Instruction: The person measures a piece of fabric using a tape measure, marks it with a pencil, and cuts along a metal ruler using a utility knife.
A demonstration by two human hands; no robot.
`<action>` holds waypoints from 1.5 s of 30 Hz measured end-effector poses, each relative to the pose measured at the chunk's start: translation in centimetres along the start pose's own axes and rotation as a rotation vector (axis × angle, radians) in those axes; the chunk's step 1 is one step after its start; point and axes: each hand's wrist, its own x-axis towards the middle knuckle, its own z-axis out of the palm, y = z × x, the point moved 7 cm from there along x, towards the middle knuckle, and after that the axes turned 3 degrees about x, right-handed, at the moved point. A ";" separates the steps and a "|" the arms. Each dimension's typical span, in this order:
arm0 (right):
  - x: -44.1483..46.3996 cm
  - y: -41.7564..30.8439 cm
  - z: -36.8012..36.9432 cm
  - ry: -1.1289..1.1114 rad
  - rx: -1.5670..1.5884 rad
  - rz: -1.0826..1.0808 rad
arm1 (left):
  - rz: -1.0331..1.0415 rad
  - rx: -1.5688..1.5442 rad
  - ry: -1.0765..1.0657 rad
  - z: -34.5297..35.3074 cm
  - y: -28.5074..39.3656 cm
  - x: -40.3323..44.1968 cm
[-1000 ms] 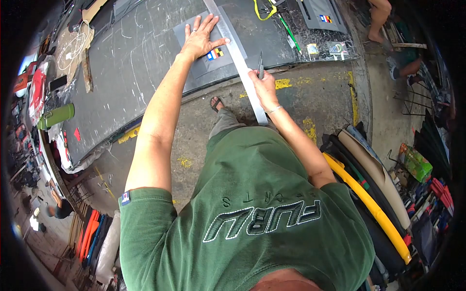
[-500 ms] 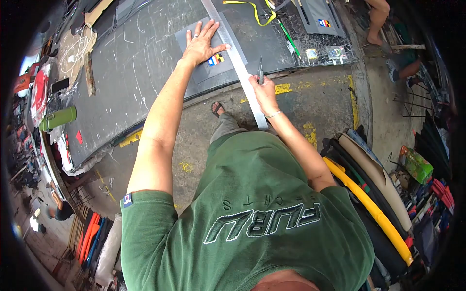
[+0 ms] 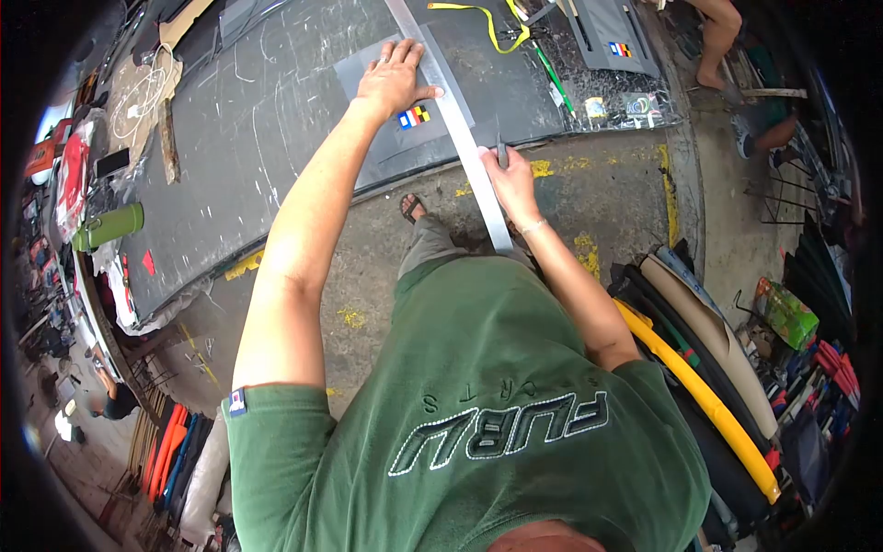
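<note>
My left hand (image 3: pixel 391 85) lies flat, fingers stretched out, on a grey sheet (image 3: pixel 430 145) that bears a small patch of coloured flags (image 3: pixel 414 117). Its thumb reaches the edge of a long metal ruler (image 3: pixel 466 147). The ruler crosses the sheet and sticks out past the table's front edge toward my body. Just right of the ruler, beyond that edge, my right hand (image 3: pixel 513 189) is closed around a utility knife (image 3: pixel 501 154), its tip pointing up toward the table. The right fingers are at the ruler's side; whether they press on it I cannot tell.
On the dark, scratched table (image 3: pixel 239 147) lie a yellow strap (image 3: pixel 495 37), a green pencil (image 3: pixel 552 75) and another grey piece with flags (image 3: pixel 607 37). A phone (image 3: pixel 112 164) and green bottle (image 3: pixel 110 226) sit left. Fabric rolls (image 3: pixel 708 396) stand right. A person's leg (image 3: pixel 717 46) shows beyond.
My right hand has turned slightly, and the knife now shows shorter and more upright. The left fingers have drawn closer together. Ruler and sheet appear slightly further right in view.
</note>
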 end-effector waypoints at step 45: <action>10.6 -14.6 6.6 -0.213 -0.512 -0.368 | 0.012 0.094 -0.241 -0.9 2.5 -0.1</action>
